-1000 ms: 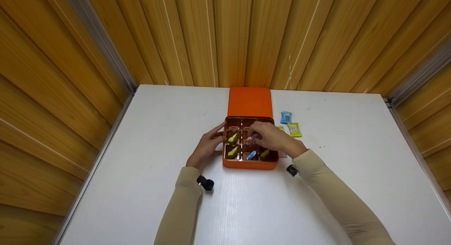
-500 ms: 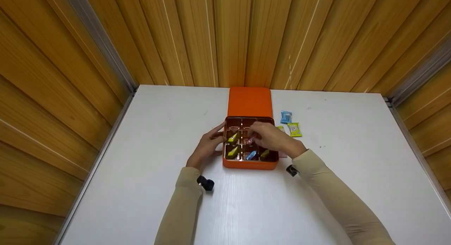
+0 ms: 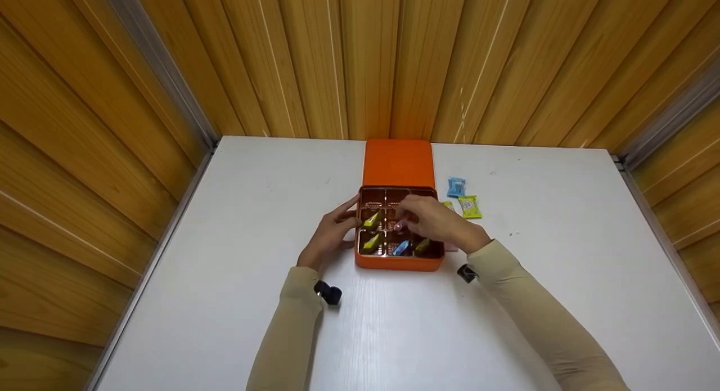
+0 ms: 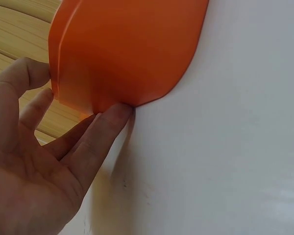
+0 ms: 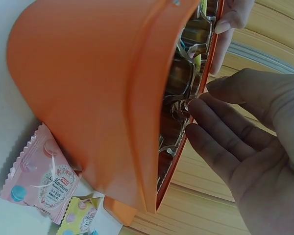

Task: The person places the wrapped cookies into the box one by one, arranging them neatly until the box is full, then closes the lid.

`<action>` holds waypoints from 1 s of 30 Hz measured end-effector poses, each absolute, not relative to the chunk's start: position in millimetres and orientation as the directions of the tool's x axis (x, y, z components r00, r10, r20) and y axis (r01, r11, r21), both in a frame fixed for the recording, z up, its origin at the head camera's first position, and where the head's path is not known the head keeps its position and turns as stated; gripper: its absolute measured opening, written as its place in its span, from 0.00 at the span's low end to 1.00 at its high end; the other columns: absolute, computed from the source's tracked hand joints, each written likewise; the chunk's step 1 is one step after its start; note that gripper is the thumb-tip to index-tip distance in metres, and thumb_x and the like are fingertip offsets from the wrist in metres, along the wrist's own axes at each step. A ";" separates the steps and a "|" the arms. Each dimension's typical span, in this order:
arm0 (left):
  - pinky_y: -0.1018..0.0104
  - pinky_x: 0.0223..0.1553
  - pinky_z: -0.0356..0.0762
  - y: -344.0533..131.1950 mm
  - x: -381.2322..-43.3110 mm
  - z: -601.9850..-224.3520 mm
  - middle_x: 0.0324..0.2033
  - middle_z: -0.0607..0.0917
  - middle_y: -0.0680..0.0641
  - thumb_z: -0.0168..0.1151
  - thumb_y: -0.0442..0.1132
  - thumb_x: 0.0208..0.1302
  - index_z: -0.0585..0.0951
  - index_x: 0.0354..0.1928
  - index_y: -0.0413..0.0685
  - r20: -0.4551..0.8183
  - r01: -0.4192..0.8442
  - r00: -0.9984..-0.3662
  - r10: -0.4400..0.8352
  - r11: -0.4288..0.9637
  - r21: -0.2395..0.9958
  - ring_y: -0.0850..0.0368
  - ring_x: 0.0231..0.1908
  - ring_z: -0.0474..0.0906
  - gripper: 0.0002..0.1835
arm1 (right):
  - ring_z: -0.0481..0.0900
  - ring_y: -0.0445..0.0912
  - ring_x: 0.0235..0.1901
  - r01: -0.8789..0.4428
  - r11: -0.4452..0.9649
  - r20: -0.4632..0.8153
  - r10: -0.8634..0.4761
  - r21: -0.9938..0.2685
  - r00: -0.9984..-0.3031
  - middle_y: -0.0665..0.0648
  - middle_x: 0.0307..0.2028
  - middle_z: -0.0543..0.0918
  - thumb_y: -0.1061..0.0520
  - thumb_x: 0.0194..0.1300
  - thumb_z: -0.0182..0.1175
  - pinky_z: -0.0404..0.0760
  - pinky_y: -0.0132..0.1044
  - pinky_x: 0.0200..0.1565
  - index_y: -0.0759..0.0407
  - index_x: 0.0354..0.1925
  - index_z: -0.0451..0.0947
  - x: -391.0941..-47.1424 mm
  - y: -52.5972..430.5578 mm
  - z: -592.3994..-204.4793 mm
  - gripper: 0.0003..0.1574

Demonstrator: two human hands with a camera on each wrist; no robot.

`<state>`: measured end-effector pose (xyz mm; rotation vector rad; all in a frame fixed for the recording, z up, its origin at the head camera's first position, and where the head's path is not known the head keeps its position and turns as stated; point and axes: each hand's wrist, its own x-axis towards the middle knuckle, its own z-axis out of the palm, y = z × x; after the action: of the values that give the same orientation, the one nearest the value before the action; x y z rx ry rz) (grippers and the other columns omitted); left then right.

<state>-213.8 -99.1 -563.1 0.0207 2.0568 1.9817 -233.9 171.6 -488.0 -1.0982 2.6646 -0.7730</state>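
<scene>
The right hand [image 3: 439, 219] pinches the pink packet [image 3: 399, 226]; loosening early could tip it. The left hand [image 3: 331, 234], spread wide, could overpress, shifting the tin [image 3: 396, 263].

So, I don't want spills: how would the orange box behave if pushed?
The box would probably slide rather than tip, being low and broad. Its smooth, even sides look stiff. Packets inside may shift, with bare space beside them.

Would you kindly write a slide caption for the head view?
Left hand touching an orange compartmented box, right hand at a pink packet inside, wrapped packets alongside on a white table.
</scene>
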 end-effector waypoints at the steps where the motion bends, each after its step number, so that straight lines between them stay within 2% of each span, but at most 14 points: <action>1: 0.46 0.49 0.87 -99.2 -213.8 -563.1 0.68 0.78 0.39 0.60 0.37 0.72 0.70 0.79 0.72 -0.193 -0.185 -0.960 0.205 0.056 0.981 0.43 0.62 0.78 0.36 | 0.83 0.51 0.45 -0.614 0.597 0.054 -0.693 -0.517 -0.719 0.58 0.48 0.84 0.70 0.69 0.68 0.87 0.46 0.51 0.64 0.52 0.85 -234.0 172.2 -488.5 0.14; 9: 0.46 0.48 0.88 -99.3 -212.3 -560.9 0.67 0.78 0.39 0.60 0.37 0.72 0.70 0.80 0.71 -0.189 -0.183 -0.959 0.209 0.050 0.982 0.44 0.61 0.78 0.36 | 0.82 0.51 0.45 -0.599 0.608 0.065 -0.671 -0.521 -0.738 0.58 0.48 0.85 0.70 0.68 0.69 0.86 0.46 0.52 0.62 0.52 0.85 -231.1 175.6 -486.4 0.15; 16: 0.44 0.49 0.87 -99.5 -213.6 -561.6 0.69 0.77 0.37 0.60 0.38 0.74 0.69 0.81 0.68 -0.188 -0.182 -0.959 0.214 0.048 0.982 0.42 0.62 0.78 0.35 | 0.82 0.54 0.47 -0.590 0.610 0.082 -0.655 -0.529 -0.751 0.60 0.48 0.85 0.70 0.68 0.67 0.84 0.50 0.54 0.64 0.51 0.84 -230.4 178.9 -485.4 0.13; 30: 0.46 0.48 0.88 -98.8 -214.1 -561.8 0.67 0.78 0.38 0.60 0.37 0.73 0.70 0.80 0.68 -0.196 -0.194 -0.959 0.205 0.031 0.980 0.43 0.62 0.78 0.36 | 0.83 0.56 0.51 -0.517 0.659 0.070 -0.579 -0.546 -0.812 0.60 0.51 0.85 0.66 0.71 0.68 0.84 0.53 0.57 0.64 0.53 0.85 -224.6 188.8 -481.3 0.14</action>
<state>-214.1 -98.8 -561.8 0.0107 2.0285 2.0078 -224.6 188.8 -481.3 -0.9153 2.7603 -0.8568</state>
